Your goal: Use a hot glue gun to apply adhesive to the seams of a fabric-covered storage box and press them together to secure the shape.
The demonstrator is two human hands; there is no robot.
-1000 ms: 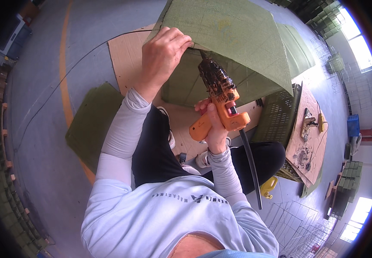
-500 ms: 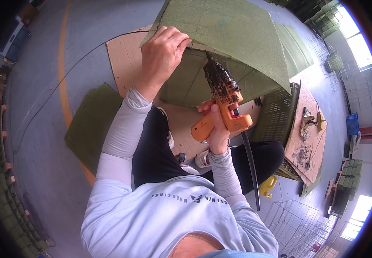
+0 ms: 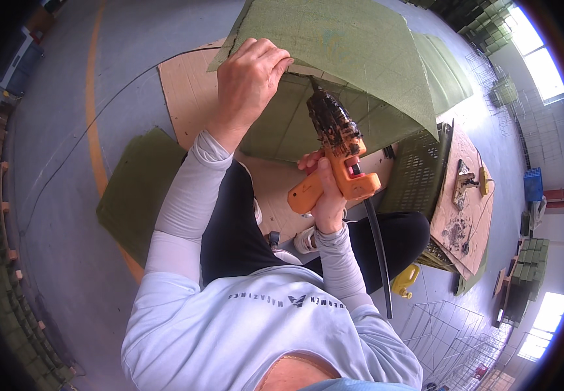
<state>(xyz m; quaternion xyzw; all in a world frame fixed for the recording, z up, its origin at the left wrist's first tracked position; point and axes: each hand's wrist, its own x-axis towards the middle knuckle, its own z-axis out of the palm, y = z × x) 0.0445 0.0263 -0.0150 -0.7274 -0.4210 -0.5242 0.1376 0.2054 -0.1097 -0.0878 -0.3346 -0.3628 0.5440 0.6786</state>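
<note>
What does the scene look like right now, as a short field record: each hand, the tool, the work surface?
left hand: grips the raised edge of the green panel
right hand: holds the orange glue gun
glue gun nozzle: dark with residue, pointed up under the lifted panel edge
surface: cardboard sheet on grey floor
nearby: green crate, spare green panel, yellow object

Glue gun (image 3: pixel 336 151) nozzle tip hidden under the green sheet (image 3: pixel 354 45), left hand (image 3: pixel 251 73) fingertips curl behind its edge, tools on far cardboard (image 3: pixel 466 215) too small.
</note>
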